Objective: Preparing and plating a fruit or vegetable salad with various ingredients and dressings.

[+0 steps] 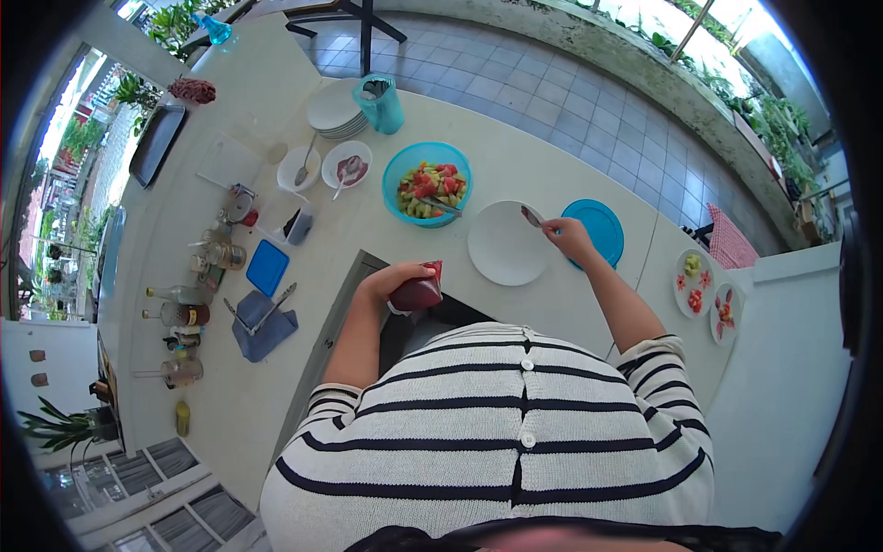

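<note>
My left hand grips a dark red pouch near the counter's front edge, the pouch's torn-looking top pointing away to the right. In my right hand is a spoon, its bowl smeared with something dark red. The spoon hovers over the right part of a bare white plate. Behind my right hand lies a round blue lid, partly covered by the wrist. A turquoise bowl of diced red, green and yellow fruit stands left of the plate, with a metal utensil resting in it.
Two small bowls, one with red sauce, sit near stacked plates and a turquoise pitcher. Tongs lie on a blue cloth. Several jars and bottles line the left. Two garnished plates are far right.
</note>
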Tool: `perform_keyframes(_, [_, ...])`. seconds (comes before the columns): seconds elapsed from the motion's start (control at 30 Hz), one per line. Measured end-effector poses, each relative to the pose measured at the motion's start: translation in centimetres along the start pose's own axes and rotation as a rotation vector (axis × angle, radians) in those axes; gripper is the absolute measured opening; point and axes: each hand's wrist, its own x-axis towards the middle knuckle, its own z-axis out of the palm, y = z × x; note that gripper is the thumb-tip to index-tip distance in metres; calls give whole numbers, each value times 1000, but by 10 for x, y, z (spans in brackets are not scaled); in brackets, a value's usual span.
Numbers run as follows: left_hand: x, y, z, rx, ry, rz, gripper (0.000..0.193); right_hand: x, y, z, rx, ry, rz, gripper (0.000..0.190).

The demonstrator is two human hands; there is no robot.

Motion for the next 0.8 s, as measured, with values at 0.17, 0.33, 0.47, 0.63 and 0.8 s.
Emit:
perform_keyframes(0.17, [-20,-6,-9,-38,43,26,36,25,-12,15,-392,49,-200,20])
perform_keyframes(0.33, [-32,-18,-22,-90,55,33,35,37,-2,22,-631,13,-256,19])
perform_keyframes(0.47, [-45,-26,-26,-97,106,57,35,40,-6,26,-646,-8,-274,20])
perform_keyframes(0.63, [-45,-32,-34,-155,107,90,34,44,-9,29,-693,-10,-260,21])
perform_keyframes(0.8, [-39,-19,-31,-119,86,76,36,45,0,27,-713,-6,-217,24])
